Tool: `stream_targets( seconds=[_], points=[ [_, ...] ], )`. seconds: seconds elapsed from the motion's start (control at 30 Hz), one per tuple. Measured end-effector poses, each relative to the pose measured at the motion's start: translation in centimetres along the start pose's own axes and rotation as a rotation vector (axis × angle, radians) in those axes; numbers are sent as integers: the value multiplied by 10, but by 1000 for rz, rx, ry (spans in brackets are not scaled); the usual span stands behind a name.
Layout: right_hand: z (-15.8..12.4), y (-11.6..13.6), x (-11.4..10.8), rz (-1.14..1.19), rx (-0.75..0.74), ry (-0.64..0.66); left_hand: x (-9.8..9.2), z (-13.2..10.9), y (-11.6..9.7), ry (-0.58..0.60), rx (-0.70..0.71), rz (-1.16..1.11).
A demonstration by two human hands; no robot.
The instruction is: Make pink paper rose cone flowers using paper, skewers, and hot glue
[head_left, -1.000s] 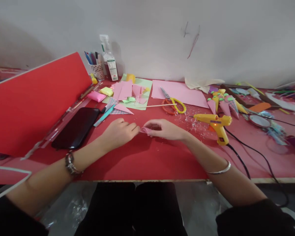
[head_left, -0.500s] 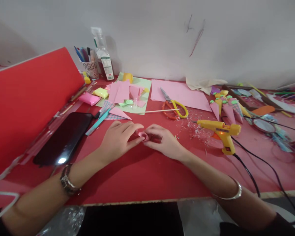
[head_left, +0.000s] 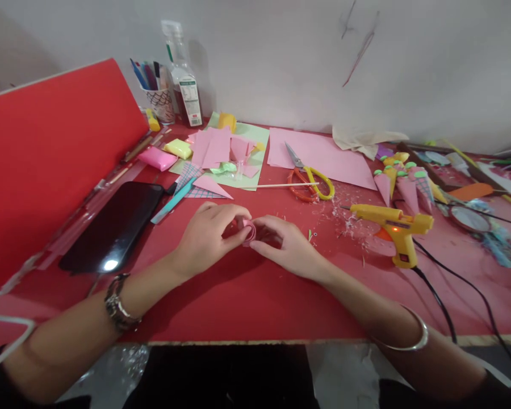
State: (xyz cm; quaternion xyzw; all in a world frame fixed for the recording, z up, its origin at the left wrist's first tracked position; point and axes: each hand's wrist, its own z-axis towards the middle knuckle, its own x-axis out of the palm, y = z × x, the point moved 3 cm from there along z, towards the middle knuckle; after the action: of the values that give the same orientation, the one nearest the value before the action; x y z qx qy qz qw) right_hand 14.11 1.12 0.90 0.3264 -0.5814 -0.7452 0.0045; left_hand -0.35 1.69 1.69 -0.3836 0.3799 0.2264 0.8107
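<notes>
A small rolled piece of pink paper (head_left: 250, 232) is held between my two hands over the red table. My left hand (head_left: 210, 234) pinches its left side with thumb and fingers. My right hand (head_left: 283, 243) curves around its right side, fingertips against the roll. Beyond my hands lie scissors (head_left: 310, 180) with one red and one yellow handle, and a thin stick (head_left: 276, 186) resting across them. To the right, a yellow glue gun (head_left: 394, 227) lies on its side with an orange light lit.
Finished-looking small paper cones (head_left: 404, 180) lie at the right. A black phone (head_left: 114, 227) and a turquoise cutter (head_left: 174, 200) are at the left. Pink sheets (head_left: 323, 159), a bottle (head_left: 188, 91) and a pen cup (head_left: 159, 105) stand or lie toward the wall. A black cord (head_left: 438, 312) trails from the glue gun.
The pink paper roll has turned in my fingers, its coiled end now facing me more. My hands stay close together, and the view has tilted slightly down.
</notes>
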Motion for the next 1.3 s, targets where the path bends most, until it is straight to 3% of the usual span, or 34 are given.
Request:
stream_targets(
  seconds=[0.17, 0.47, 0.8, 1.03, 1.3],
  points=[
    [1, -4, -1, 107, 29, -54, 0, 0, 0, -6, 19, -64],
    [3, -2, -6, 180, 38, -99, 1, -1, 0, 13, 213, 50],
    [3, -7, -5, 119, 6, -122, 3, -1, 2, 38, 214, 82],
    [2, -6, -11, -23, 77, -170, 3, 0, 0, 66, 174, 61],
    [2, -7, -22, -84, 85, -326, -5, 2, 1, -54, 100, 37]
  ],
)
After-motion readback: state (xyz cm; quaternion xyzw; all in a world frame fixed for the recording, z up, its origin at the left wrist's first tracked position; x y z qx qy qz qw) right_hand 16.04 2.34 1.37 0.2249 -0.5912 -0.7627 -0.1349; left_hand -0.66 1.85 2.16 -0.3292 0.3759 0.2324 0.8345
